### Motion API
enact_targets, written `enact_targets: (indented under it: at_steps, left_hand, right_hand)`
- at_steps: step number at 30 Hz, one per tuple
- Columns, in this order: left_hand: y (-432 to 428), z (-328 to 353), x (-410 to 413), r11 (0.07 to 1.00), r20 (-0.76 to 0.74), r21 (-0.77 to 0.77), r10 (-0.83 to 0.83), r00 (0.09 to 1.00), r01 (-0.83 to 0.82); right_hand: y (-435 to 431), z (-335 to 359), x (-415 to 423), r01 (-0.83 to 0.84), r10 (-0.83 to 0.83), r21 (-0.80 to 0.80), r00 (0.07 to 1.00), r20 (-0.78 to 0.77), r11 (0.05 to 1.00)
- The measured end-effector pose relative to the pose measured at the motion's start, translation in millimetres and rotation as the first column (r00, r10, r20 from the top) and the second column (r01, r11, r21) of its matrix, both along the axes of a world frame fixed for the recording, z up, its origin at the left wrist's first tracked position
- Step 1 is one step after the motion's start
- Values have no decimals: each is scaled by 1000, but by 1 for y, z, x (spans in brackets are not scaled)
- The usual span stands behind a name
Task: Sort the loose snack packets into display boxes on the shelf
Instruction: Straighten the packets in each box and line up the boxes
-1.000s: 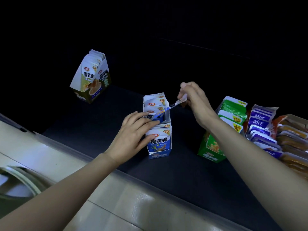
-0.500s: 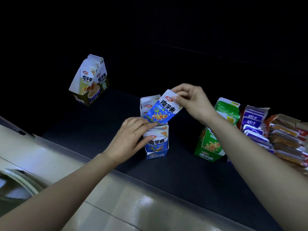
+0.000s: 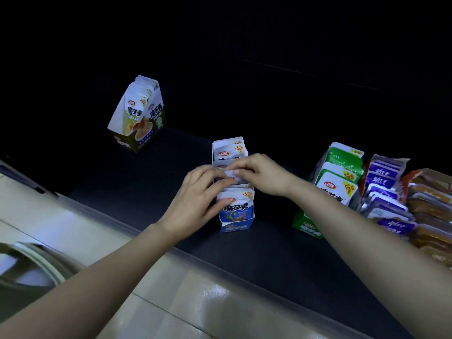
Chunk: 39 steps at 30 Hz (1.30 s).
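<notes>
Glossy pkt (image 3: pixel 230 173) pinched by hands (image 3: pixel 195 194) (image 3: pixel 265 178), prob. in cardboard box (image 3: pixel 236 227).

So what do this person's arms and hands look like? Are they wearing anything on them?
The left forearm and right forearm are bare as far as the picture's edge, with no sleeves showing. The left hand and right hand have no gloves, and no watch, bracelet or ring shows. The light is dim, so small details could be missed.
</notes>
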State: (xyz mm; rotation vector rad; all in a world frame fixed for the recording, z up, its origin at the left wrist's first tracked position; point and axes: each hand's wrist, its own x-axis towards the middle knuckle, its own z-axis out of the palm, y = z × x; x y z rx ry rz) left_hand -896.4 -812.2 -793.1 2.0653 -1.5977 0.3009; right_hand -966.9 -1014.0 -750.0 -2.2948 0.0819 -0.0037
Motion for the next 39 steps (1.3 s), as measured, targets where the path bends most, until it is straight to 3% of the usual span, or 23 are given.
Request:
enact_targets:
  at_steps: [6,8,9,12,15,19,26,31,39]
  left_hand:
    - [-1,1,2,999,-92,25,-18,996,20]
    - [-2,0,3,998,-110,46,-38,993,43]
    - [-3,-1,4,998,-121,46,-35,992,41]
    - [-2,-3,2,999,-141,40,-19,990,25]
    - [-1,-3,2,999,-139,46,-20,990,26]
    - [-2,-3,2,999,-139,35,-26,990,31]
    - [-1,-1,3,1000,-76,13,-14,997,15]
    - [-3,-2,1,998,-50,9,59,997,-59]
    - [-2,0,3,999,-85,35,15,996,-12]
  right_hand:
    - [-11,3,-15,40,-44,209,999,16,977]
    - [-13,0,-15,109,-131,289,990,59,951]
    - [-17,-2,-13,175,-214,270,969,124,947]
    - [-27,-7,-3,348,-321,-31,892,319,937]
    - [-25,-12,10,301,-256,-205,941,219,931]
    - [-13,-18,18,284,-257,-273,957,134,919]
    - [-23,-6,3,173,-108,-149,926,363,974]
    - [-20,0,-10,43,-43,3,992,115,999]
    - [-17,-5,-6,130,-137,52,976,172,990]
